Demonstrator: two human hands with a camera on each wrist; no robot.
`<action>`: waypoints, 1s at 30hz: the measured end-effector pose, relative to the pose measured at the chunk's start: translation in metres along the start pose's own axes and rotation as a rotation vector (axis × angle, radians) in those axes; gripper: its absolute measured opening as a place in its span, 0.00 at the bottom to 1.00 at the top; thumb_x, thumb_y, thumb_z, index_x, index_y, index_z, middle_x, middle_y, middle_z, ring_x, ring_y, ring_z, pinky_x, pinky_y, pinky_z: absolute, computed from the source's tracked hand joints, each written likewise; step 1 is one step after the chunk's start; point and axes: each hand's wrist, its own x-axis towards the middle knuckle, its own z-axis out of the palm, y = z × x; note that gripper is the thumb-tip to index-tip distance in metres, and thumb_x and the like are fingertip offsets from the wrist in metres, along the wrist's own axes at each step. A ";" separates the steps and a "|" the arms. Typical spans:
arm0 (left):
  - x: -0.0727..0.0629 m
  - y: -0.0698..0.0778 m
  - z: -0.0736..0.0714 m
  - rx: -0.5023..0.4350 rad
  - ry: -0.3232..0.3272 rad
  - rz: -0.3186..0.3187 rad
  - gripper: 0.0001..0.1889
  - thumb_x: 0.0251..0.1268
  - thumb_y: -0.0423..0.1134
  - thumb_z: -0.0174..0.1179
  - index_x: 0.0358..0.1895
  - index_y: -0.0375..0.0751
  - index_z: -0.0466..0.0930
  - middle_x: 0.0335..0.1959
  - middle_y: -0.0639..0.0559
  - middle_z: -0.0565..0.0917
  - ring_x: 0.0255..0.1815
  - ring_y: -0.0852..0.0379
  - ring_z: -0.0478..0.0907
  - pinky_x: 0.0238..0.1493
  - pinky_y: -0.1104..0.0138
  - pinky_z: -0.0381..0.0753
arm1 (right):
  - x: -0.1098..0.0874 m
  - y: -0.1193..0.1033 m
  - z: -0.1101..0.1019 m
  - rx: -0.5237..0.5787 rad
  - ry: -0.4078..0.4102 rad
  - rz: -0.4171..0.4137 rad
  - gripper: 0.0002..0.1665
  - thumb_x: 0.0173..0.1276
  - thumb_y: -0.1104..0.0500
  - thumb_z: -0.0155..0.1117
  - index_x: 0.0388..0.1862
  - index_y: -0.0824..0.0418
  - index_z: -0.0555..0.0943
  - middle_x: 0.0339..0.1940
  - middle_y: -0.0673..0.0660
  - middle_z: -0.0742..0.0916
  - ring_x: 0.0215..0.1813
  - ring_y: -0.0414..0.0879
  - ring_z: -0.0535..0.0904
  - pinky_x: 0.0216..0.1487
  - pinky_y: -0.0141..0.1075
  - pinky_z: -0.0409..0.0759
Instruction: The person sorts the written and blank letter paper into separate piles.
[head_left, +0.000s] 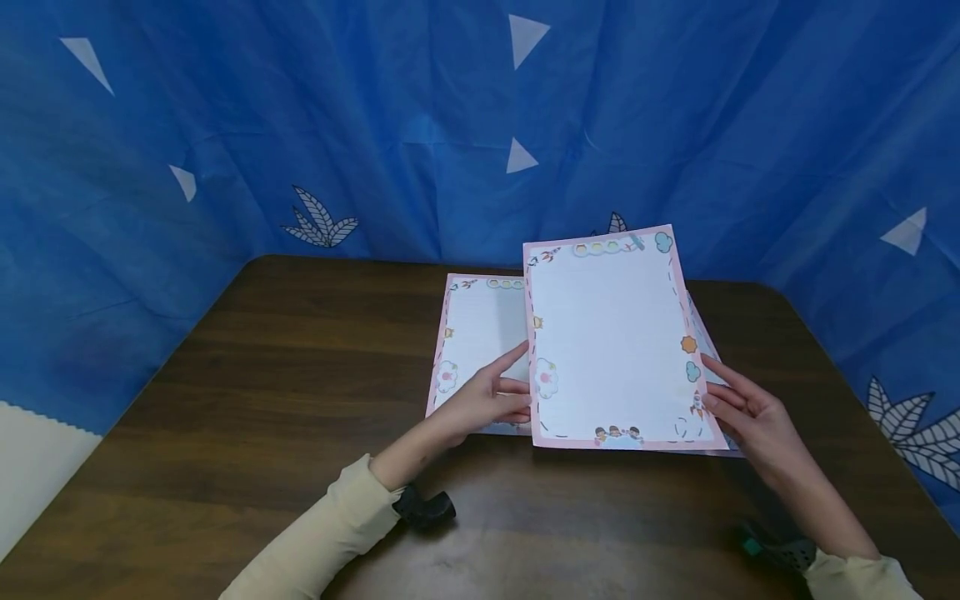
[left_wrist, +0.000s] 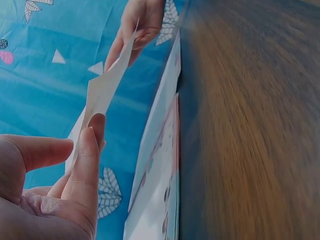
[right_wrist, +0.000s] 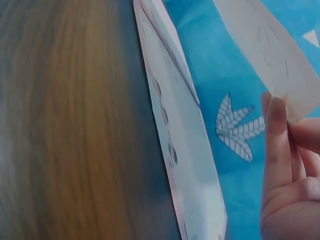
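Observation:
A sheet of paper (head_left: pixel 615 342) with a pink border and small cartoon drawings is raised above the table, its printed face towards the head camera. My left hand (head_left: pixel 487 400) pinches its left edge. At the lower right edge, my right hand (head_left: pixel 757 421) grips it between thumb and fingers. Below lie more sheets of the same design: one pile (head_left: pixel 480 325) on the left, partly covered from view, and another (head_left: pixel 702 325) mostly hidden behind the raised sheet. From the left wrist, the raised paper (left_wrist: pixel 107 90) looks slightly bowed, apart from the sheets (left_wrist: pixel 155 195) on the table.
The dark wooden table (head_left: pixel 322 350) extends left of the papers and in front of them. A blue curtain (head_left: pixel 360 108) with white triangles and leaf prints hangs behind it. Dark straps, one on the left wrist (head_left: pixel 427 508), sit at both sleeve cuffs.

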 end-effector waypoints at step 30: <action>0.045 -0.009 0.067 0.012 -0.069 0.059 0.43 0.62 0.24 0.56 0.75 0.49 0.42 0.30 0.47 0.82 0.25 0.49 0.80 0.33 0.60 0.82 | -0.009 0.008 -0.079 0.170 -0.047 0.022 0.30 0.71 0.72 0.46 0.65 0.46 0.73 0.46 0.49 0.85 0.41 0.43 0.83 0.37 0.33 0.80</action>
